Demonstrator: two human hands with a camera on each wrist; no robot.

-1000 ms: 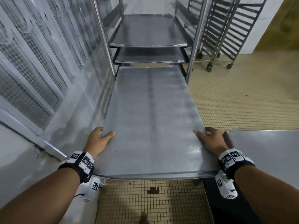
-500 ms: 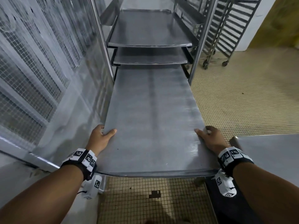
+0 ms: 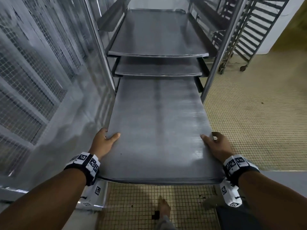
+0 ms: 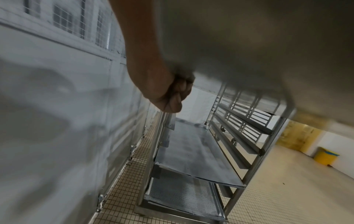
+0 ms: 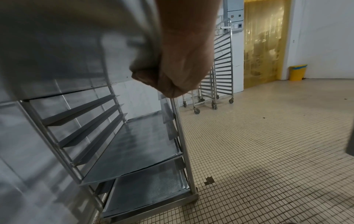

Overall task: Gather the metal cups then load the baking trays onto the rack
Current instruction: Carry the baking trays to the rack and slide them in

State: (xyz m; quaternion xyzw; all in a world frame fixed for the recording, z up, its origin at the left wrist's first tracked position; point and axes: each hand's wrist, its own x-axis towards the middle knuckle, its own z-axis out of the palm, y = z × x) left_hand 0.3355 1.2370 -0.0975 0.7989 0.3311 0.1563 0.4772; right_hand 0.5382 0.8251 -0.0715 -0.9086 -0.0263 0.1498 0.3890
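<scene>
From the head view, the baking tray (image 3: 157, 130) lies with its long axis running straight away from the person into the rack (image 3: 221, 52), its far end already between the rack's uprights and just under two trays seated on the runners above, its near end out over the tiled floor (image 3: 249, 122). The hands sit at the near end, one on each long edge, about equally far from the rack — the left hand (image 3: 103, 143) with its thumb lying on top of the tray's left edge, the right hand (image 3: 216, 146) likewise with its thumb on top of the right edge. A counter (image 3: 285, 178) edge shows just beside the right wrist. From the left wrist view, the left hand (image 4: 164, 91) has its fingers curled up under the tray's edge, gripping it; the tray's underside fills the upper frame, and lower in the rack more trays rest on runners. From the right wrist view, the right hand (image 5: 172, 72) is closed the same way round the tray's right edge — fingers folded beneath. The coming move looks like a straight push along the tray's length, both edges kept level on their runners. No metal cups show in any view.
</scene>
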